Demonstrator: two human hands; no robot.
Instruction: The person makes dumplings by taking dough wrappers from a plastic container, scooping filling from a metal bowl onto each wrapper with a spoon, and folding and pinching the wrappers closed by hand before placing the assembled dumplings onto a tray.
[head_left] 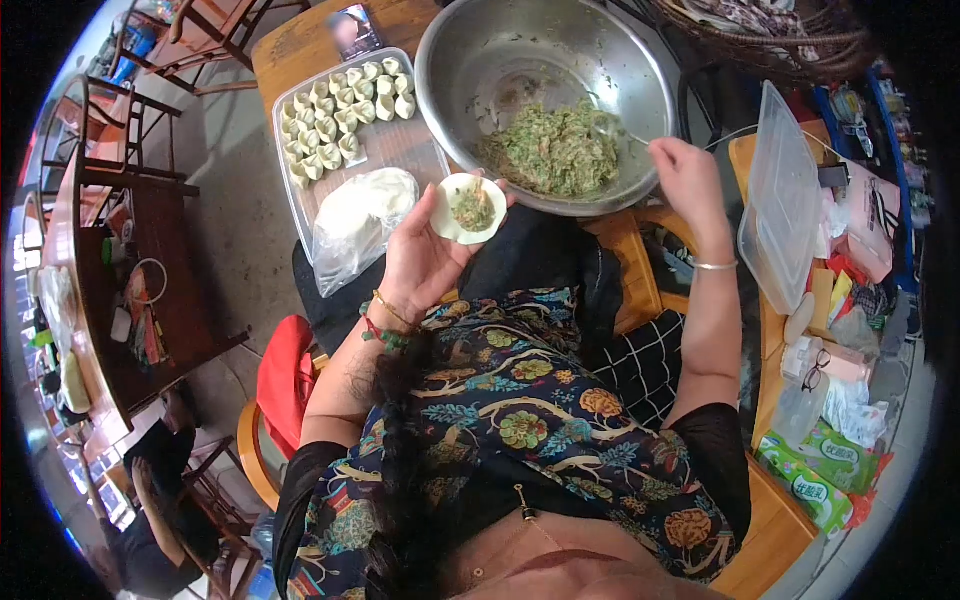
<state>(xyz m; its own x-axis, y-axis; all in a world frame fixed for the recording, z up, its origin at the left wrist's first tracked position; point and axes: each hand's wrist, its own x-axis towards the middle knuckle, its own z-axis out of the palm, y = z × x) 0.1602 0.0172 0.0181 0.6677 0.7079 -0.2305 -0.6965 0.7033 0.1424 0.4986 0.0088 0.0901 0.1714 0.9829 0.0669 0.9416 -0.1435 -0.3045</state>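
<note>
My left hand [422, 245] holds a round dumpling wrapper [449, 222] on its fingers, thumb at the edge. A small mound of green filling [473, 208] lies in the middle of the wrapper. With closed fingers, my right hand [688, 180] grips the thin handle of a metal spoon [634, 138], whose head is in the chopped green filling. That filling is heaped in a large steel bowl [445, 75]. Left of the bowl, rows of folded dumplings [325, 110] sit on a clear plastic tray [415, 150]. White dough [365, 205], partly in a plastic bag, lies at the tray's near end.
A small dark box [355, 32] stands behind the tray on the wooden table [290, 50]. To the right, a clear plastic container [775, 200] leans upright near packets and glasses [816, 370]. A wicker basket [780, 40] is at the top right. Another person [160, 520] sits at lower left.
</note>
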